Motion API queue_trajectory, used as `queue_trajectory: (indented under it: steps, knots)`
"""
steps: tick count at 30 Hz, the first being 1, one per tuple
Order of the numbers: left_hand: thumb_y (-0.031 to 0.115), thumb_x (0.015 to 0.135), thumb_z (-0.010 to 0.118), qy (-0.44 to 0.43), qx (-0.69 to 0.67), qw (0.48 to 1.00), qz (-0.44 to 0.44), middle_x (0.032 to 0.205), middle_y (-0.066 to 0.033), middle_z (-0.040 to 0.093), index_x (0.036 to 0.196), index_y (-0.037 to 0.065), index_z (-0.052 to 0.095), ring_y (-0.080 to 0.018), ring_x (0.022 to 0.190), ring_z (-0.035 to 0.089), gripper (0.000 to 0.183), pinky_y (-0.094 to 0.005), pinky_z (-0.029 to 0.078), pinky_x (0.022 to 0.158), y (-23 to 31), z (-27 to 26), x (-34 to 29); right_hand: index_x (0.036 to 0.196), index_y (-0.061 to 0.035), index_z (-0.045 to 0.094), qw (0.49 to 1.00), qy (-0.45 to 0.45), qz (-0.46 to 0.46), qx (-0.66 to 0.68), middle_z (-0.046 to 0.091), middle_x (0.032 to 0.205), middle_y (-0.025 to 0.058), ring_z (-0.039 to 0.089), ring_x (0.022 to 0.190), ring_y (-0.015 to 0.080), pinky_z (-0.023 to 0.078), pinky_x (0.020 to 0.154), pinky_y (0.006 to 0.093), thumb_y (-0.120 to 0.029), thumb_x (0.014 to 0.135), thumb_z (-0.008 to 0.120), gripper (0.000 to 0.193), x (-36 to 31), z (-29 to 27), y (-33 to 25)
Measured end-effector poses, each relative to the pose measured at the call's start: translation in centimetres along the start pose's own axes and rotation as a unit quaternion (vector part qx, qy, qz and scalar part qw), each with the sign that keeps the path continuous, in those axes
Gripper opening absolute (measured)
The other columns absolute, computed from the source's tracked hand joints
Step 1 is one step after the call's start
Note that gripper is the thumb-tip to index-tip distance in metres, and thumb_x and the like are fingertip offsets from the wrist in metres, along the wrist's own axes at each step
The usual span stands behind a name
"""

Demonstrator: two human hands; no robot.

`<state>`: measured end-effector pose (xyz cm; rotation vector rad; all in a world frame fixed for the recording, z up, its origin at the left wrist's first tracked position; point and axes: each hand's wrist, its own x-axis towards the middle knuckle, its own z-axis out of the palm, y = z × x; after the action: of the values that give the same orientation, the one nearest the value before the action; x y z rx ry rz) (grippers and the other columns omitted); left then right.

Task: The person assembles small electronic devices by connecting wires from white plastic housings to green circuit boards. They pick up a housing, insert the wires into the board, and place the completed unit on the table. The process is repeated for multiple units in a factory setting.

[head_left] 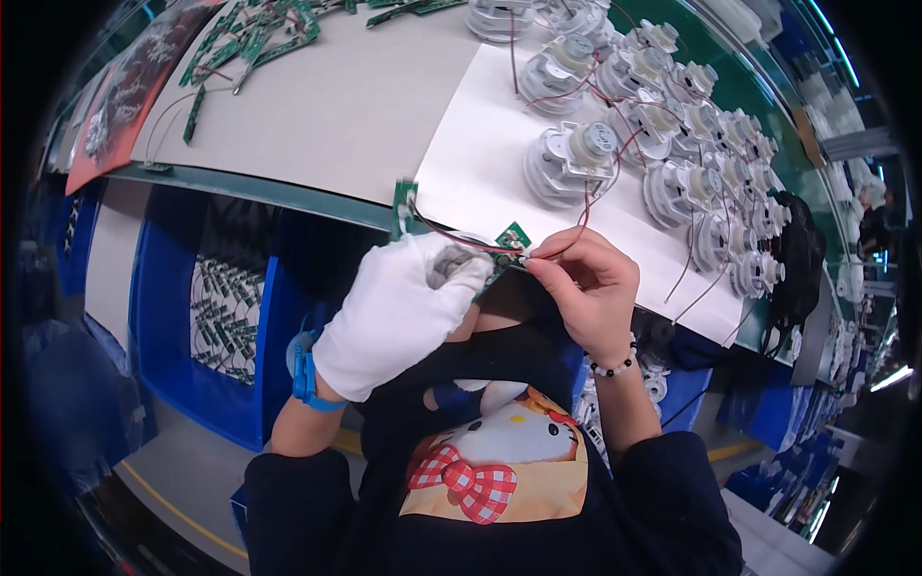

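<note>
1. At the bench edge, our gloved left hand (399,312) grasps a white motor part (449,263); our bare right hand (588,288) pinches its red wires (569,240) beside a small green circuit board (512,237).
2. Tugging could, we judge, tear the wires from the board.
3. A second board (404,206) dangles and may snag.

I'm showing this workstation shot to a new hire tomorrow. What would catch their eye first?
Probably the white-gloved left hand and bare right hand meeting at centre, pinching a small green circuit board with red wires. Next, the rows of white round motor assemblies lined up on the white sheet at upper right. A blue bin holding more green boards sits below the table edge at left.
</note>
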<state>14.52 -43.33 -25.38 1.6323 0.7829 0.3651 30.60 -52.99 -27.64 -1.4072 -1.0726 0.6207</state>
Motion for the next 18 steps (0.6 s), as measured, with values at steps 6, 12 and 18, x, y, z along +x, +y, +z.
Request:
queue_trajectory:
  steps: [6,12,18]
  knots:
    - [0.01,0.082,0.059,0.008,-0.047,0.999,-0.003,0.067,-0.0128,0.062,0.085,-0.004,0.061,-0.0151,0.056,0.059,0.014,-0.0264,0.045,0.049,-0.1,0.6,-0.1,0.074,0.0026,0.063,0.994,0.037,-0.036,-0.091,0.057,0.069,0.0015,0.037,0.046,0.0003,0.025,0.041,0.0159,0.003,0.07,0.069,0.007,-0.2,0.4,0.1]
    - [0.01,0.082,0.058,0.022,-0.025,0.999,0.039,0.071,-0.0167,0.059,0.082,-0.003,0.06,-0.0246,0.06,0.062,0.013,-0.0317,0.046,0.051,0.3,1.0,-0.5,0.069,0.0022,0.058,0.987,0.03,-0.086,-0.133,0.058,0.07,0.0037,0.037,0.045,0.0007,0.026,0.04,0.0163,0.005,0.069,0.068,0.01,-0.4,0.1,0.4]
    - [0.012,0.082,0.057,0.081,0.143,0.965,0.202,0.073,-0.017,0.057,0.085,0.0,0.058,-0.0312,0.063,0.057,0.013,-0.0359,0.046,0.053,-0.7,1.3,-0.6,0.068,0.0017,0.055,0.977,0.02,-0.118,-0.176,0.059,0.075,0.0056,0.039,0.045,0.0013,0.029,0.04,0.0159,0.006,0.069,0.068,0.014,-0.7,0.0,0.4]
